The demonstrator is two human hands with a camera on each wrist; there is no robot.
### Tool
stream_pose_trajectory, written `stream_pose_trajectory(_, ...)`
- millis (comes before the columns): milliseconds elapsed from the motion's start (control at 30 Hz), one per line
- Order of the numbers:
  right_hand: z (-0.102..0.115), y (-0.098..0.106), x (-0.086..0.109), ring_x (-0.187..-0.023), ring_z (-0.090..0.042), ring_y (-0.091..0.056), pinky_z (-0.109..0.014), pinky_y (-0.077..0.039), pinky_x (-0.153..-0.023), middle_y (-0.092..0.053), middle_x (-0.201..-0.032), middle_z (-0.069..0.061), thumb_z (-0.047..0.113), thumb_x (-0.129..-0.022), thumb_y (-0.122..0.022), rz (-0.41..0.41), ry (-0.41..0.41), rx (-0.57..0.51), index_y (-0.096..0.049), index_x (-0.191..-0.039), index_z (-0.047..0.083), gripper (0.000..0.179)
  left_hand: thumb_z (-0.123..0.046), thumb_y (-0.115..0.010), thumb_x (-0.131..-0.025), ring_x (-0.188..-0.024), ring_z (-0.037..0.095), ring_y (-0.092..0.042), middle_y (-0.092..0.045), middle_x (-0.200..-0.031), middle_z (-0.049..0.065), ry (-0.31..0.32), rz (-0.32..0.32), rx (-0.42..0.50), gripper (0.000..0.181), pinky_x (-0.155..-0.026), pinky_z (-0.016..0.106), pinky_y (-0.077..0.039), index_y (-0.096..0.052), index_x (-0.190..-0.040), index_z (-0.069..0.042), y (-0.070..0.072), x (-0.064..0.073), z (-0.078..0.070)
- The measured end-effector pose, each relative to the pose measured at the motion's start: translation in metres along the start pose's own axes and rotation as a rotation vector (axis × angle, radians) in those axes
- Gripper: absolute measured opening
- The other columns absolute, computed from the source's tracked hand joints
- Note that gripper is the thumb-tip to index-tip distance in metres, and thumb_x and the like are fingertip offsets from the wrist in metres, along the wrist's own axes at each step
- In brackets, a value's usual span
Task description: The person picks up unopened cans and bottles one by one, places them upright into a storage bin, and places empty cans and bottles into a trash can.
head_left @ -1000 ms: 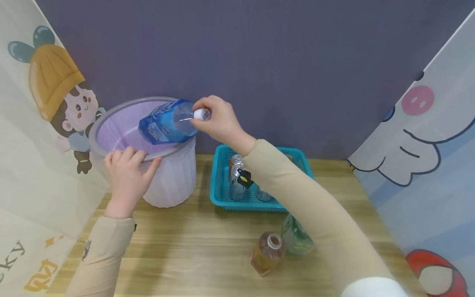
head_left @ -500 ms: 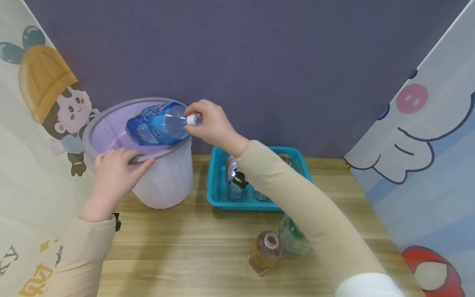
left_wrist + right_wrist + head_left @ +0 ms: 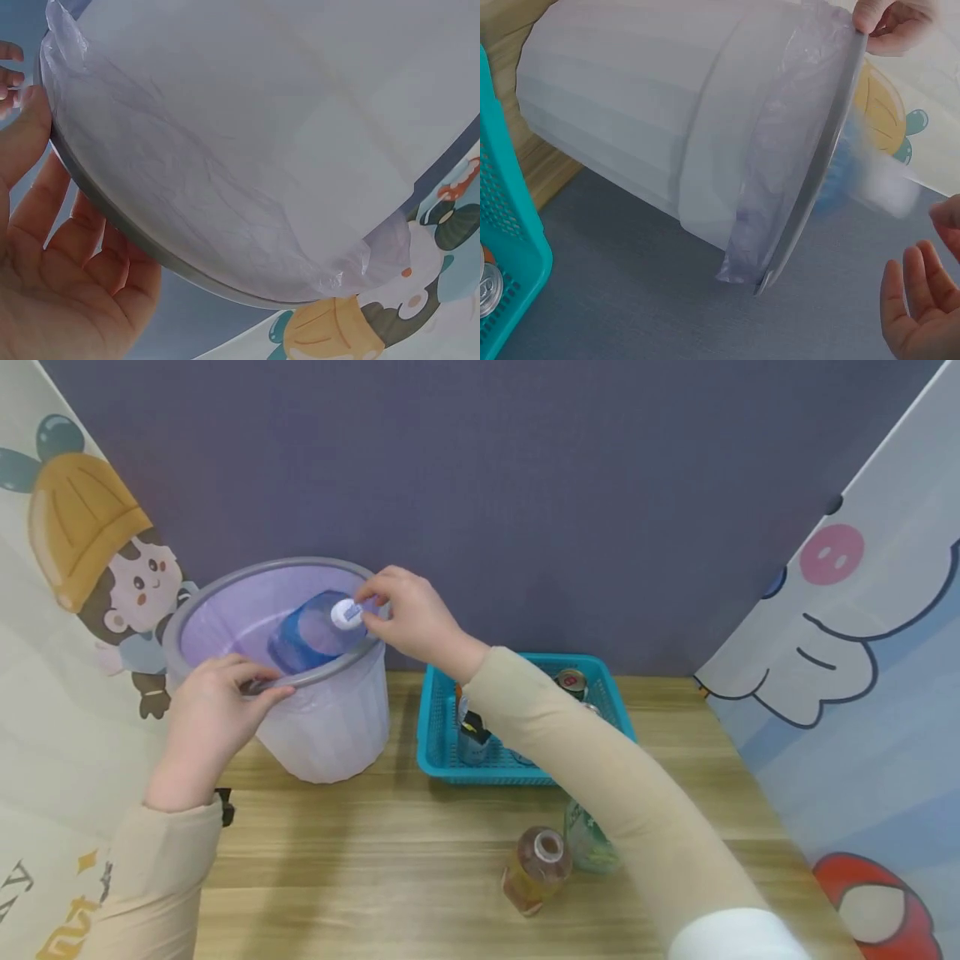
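A blue-labelled plastic bottle [image 3: 303, 631] with a white cap [image 3: 347, 613] is inside the mouth of a white trash can [image 3: 330, 735], cap upward. In the right wrist view the bottle [image 3: 847, 169] is blurred, with a gap between it and my right hand [image 3: 926, 300]. Seen from the head, my right hand [image 3: 412, 614] hovers over the can's right rim, fingers relaxed beside the cap. My left hand [image 3: 213, 714] grips the near left part of the grey rim [image 3: 180, 270], thumb on one side and fingers on the other. A thin purple liner [image 3: 780, 142] covers the rim area.
A teal basket [image 3: 431, 752] of several cans stands right of the trash can, partly behind my right sleeve. Nearer me are a bottle of amber liquid [image 3: 536, 868] and a green bottle [image 3: 588, 843]. A dark wall [image 3: 525, 510] closes the back.
My right hand moved left over the trash can and let go of the bottle's cap. The bottle dropped lower into the can. My left hand stays on the rim.
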State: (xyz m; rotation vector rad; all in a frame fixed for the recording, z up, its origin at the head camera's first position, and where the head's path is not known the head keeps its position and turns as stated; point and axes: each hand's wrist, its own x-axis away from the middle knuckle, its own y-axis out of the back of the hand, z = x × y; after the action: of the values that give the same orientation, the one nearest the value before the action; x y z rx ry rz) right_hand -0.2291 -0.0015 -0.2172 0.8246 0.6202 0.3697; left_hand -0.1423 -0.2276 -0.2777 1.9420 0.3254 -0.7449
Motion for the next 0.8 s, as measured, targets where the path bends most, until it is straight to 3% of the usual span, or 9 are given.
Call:
stream_pose_trajectory(133, -0.001, 0.001, 0.002, -0.097, -0.016, -0.057, -0.02, -0.047, -0.079, -0.061, -0.109, -0.004, 0.013, -0.092, -0.058, 0.005, -0.009, 0.004, -0.069, -0.104, 0.009, 0.017, -0.01, -0.081, -0.072, -0.067, 0.025, -0.051, -0.067, -0.076, 0.015, 0.008, -0.002, 0.005, 0.018, -0.063, 0.032, -0.033, -0.072, -0.081, 0.001, 0.0, -0.001, -0.001)
stream_pose_trajectory(567, -0.015, 0.002, 0.011, -0.093, -0.013, -0.06, -0.021, -0.048, -0.082, -0.065, -0.104, -0.004, 0.015, -0.092, -0.059, 0.05, -0.032, 0.002, -0.069, -0.107, 0.008, 0.019, -0.008, -0.08, -0.072, -0.069, 0.027, -0.052, -0.066, -0.077, 0.018, 0.028, -0.004, 0.026, 0.017, -0.063, 0.033, -0.034, -0.071, -0.081, 0.003, -0.001, 0.001, 0.003)
stream_pose_trajectory(800, -0.025, 0.01, 0.033, -0.085, -0.011, -0.059, -0.022, -0.048, -0.077, -0.068, -0.097, -0.001, 0.017, -0.092, -0.06, 0.127, -0.066, -0.045, -0.069, -0.102, 0.01, 0.016, -0.008, -0.081, -0.071, -0.067, 0.025, -0.049, -0.063, -0.074, 0.016, 0.015, 0.0, 0.022, 0.017, -0.062, 0.032, -0.033, -0.071, -0.081, 0.002, -0.001, 0.002, 0.003)
